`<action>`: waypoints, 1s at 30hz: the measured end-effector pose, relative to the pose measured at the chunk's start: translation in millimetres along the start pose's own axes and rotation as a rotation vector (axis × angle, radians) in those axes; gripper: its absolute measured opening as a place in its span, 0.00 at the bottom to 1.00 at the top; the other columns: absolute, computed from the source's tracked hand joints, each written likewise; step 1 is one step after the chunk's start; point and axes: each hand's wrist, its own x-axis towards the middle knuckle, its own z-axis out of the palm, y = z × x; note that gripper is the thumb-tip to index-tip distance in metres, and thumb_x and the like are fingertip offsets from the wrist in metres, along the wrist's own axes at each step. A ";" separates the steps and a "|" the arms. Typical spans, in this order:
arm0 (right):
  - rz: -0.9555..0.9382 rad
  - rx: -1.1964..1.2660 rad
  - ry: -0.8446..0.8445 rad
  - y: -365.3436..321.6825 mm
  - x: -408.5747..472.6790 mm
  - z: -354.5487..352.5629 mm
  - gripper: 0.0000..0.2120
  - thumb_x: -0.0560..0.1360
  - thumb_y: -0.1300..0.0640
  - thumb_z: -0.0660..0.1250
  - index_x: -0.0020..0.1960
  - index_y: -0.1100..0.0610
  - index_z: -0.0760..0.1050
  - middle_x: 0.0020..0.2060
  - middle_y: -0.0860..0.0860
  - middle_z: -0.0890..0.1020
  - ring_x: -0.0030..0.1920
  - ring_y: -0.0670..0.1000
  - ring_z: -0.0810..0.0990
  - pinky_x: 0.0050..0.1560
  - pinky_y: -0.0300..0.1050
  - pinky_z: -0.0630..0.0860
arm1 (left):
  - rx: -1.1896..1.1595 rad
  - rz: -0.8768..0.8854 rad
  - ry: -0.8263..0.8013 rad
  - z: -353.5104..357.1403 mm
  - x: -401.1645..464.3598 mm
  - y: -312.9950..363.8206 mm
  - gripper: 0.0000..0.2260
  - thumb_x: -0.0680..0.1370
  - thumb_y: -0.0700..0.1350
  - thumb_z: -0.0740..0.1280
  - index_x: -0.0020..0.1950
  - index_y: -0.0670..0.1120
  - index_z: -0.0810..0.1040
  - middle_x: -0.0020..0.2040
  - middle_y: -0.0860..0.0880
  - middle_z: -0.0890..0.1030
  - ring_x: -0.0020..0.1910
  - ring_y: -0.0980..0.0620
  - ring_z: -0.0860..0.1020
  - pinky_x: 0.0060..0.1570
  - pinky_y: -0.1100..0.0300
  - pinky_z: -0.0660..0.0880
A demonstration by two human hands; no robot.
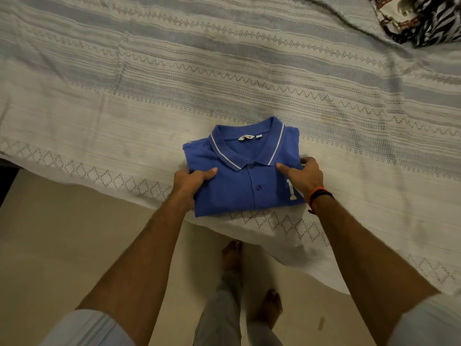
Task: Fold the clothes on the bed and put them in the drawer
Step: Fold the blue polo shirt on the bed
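A blue polo shirt (239,181) with a white-striped collar lies folded into a compact square near the front edge of the bed (174,96). My left hand (190,183) grips its left side, thumb on top and fingers tucked beneath. My right hand (303,177) holds the right side the same way, thumb on top beside a white printed number. No drawer is in view.
A black-and-white patterned cloth (419,18) lies at the far right corner of the bed. The striped white and grey bedspread hangs over the front edge onto a beige floor (50,245). My bare feet (249,270) stand just below the bed edge.
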 end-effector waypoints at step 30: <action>-0.342 0.275 0.137 86.7 -117.1 -275.0 0.06 0.77 0.64 0.67 0.52 0.56 0.75 0.45 0.51 0.81 0.44 0.52 0.79 0.43 0.40 0.74 | 0.122 0.438 -0.219 148.7 -266.2 34.0 0.14 0.74 0.35 0.70 0.56 0.49 0.77 0.55 0.46 0.82 0.53 0.45 0.81 0.52 0.50 0.80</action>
